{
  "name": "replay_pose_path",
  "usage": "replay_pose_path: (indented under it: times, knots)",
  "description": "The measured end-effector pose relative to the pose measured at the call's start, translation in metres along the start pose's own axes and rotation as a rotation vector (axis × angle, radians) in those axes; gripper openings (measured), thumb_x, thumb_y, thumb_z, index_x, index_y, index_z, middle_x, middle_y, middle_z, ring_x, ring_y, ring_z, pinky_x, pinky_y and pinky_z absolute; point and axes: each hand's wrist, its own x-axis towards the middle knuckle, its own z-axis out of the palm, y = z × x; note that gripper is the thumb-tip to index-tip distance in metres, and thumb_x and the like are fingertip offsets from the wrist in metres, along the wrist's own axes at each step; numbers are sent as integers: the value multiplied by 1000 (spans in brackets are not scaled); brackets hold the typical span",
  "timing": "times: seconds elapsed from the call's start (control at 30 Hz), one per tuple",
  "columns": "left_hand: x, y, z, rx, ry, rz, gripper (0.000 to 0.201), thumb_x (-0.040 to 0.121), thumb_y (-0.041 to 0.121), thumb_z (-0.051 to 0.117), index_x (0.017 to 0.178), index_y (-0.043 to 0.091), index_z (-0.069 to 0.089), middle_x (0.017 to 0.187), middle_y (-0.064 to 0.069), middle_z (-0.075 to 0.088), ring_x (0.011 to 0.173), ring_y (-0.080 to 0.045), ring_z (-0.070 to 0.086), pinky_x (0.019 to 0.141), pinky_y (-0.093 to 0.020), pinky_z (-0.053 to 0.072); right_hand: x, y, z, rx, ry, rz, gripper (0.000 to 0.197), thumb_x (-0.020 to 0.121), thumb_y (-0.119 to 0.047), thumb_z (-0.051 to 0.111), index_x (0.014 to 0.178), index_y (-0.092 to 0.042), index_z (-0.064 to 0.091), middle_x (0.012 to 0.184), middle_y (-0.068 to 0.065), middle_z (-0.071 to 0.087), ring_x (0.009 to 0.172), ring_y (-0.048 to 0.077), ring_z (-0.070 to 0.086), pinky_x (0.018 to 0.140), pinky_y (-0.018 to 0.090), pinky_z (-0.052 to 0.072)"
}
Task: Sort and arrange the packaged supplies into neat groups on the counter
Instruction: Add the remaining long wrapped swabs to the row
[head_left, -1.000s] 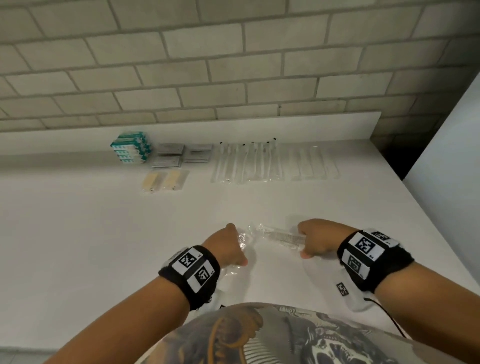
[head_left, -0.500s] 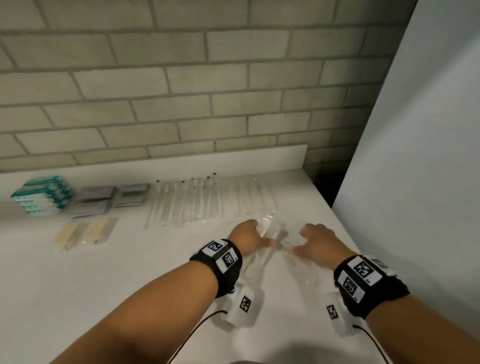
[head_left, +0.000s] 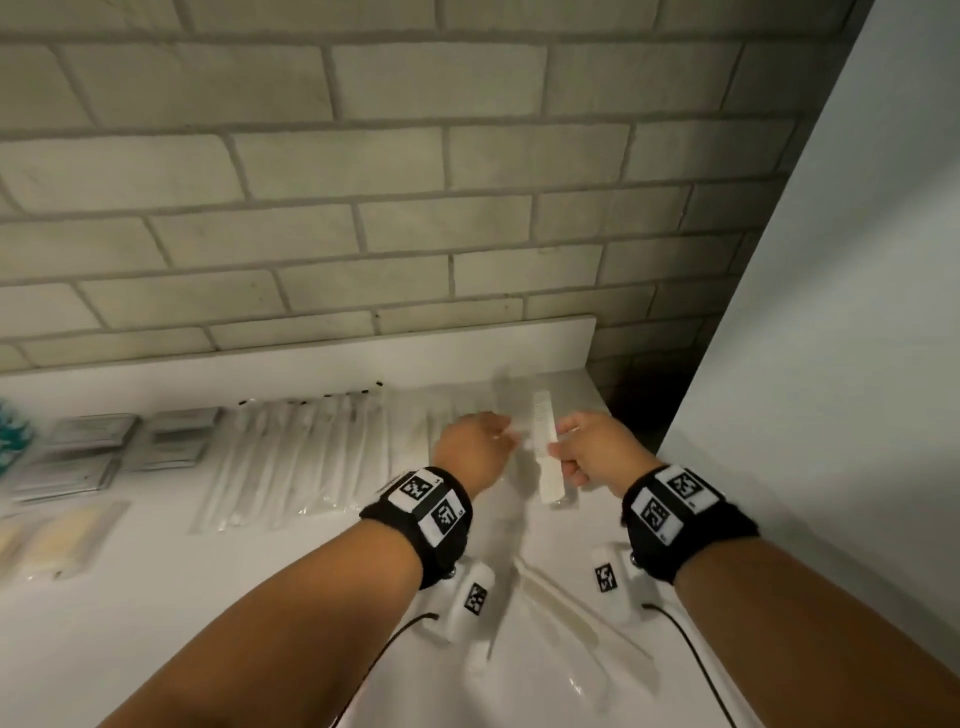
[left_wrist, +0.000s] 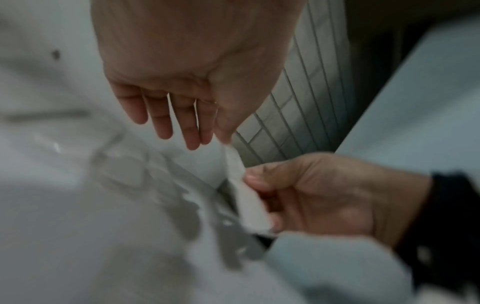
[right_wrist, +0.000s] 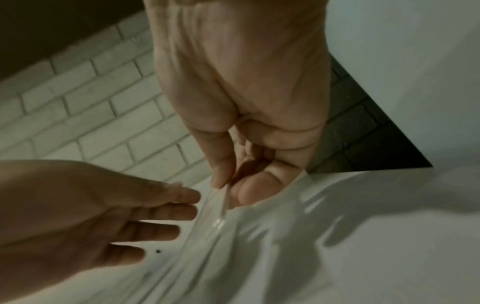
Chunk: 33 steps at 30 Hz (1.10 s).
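Observation:
A white comb in a clear packet (head_left: 545, 452) hangs upright over the back right of the white counter (head_left: 208, 597). My right hand (head_left: 592, 452) pinches the packet's edge between thumb and forefinger (right_wrist: 221, 176). My left hand (head_left: 475, 449) is just left of it with straight fingers (left_wrist: 166, 123), the thumb tip touching the packet's top end (left_wrist: 233, 162). Along the back lie a row of wrapped toothbrushes (head_left: 291, 457) and clear comb packets (head_left: 415, 436), which my left hand partly hides.
Grey sachets (head_left: 104, 447), teal boxes (head_left: 10, 436) and pale yellow packets (head_left: 52, 540) sit at the left. Another clear packet (head_left: 561, 603) lies near the front under my wrists. A tall white panel (head_left: 857, 364) and a dark gap (head_left: 634, 400) bound the counter's right end.
Both hands moved from the counter's front to its back right with the comb packet. The packet turned upright, and my left hand let go of it and straightened its fingers.

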Motion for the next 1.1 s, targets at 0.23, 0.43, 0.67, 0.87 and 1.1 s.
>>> replay_pose_path:
  times: [0.23,0.43,0.67,0.87,1.1]
  knots:
    - [33,-6,5,803,-191,198,62,89,56,50,142,26,44,151,3,39,148,-28,12,116,-48,8,52,-8,-7,-928,-189,-282,63,86,-20,68,144,-21,43,152,0,39,136,23,41,112,34,33]
    - [38,-15,10,729,-222,116,60,84,59,57,134,26,53,143,0,50,147,-27,15,116,-49,7,66,-9,4,-978,-272,-327,66,89,-17,65,148,-22,36,157,-4,29,140,22,35,114,35,28]
    - [35,-12,7,727,-245,106,58,84,58,56,134,28,52,144,2,48,147,-27,16,115,-48,11,59,-7,7,-850,-247,-318,66,90,-19,65,149,-18,34,154,6,36,138,25,38,113,35,31]
    - [38,-16,1,722,-260,143,48,87,53,54,129,29,57,141,-1,50,145,-31,22,114,-48,15,1,-14,20,-795,-379,-503,26,83,-17,71,107,-25,70,108,-10,57,102,11,58,90,28,46]
    - [41,-18,-1,738,-301,136,44,91,39,50,135,35,50,146,1,44,145,-30,20,115,-49,13,-19,-2,43,-1002,-536,-527,40,74,-23,80,109,-26,62,119,-5,45,106,13,43,93,32,42]
